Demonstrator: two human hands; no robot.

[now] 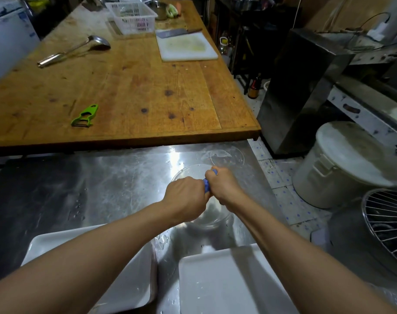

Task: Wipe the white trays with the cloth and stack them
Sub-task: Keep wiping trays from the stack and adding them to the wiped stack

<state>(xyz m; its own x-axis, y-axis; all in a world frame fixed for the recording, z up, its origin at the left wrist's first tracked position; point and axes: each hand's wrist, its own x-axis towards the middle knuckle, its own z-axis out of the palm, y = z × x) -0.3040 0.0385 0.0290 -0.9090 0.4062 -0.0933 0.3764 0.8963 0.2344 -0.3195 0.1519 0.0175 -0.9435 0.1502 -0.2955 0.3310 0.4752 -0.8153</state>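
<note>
Both my hands grip a twisted blue cloth point(207, 185) above a clear glass bowl point(212, 219) on the steel counter. My left hand point(185, 199) holds its near end and my right hand point(224, 184) its far end; most of the cloth is hidden inside my fists. Two white trays lie on the counter near me: one point(129, 279) under my left forearm, the other point(224, 284) beside my right forearm, with water drops on it.
The wet steel counter point(91, 191) also carries a second clear glass dish point(227, 155). Behind it a wooden table point(129, 87) bears a green peeler point(85, 116), ladle point(75, 49), white basket point(131, 18), cutting board point(187, 46) and cleaver. A white lidded bin point(342, 164) and wire-guarded bowl point(383, 227) stand right.
</note>
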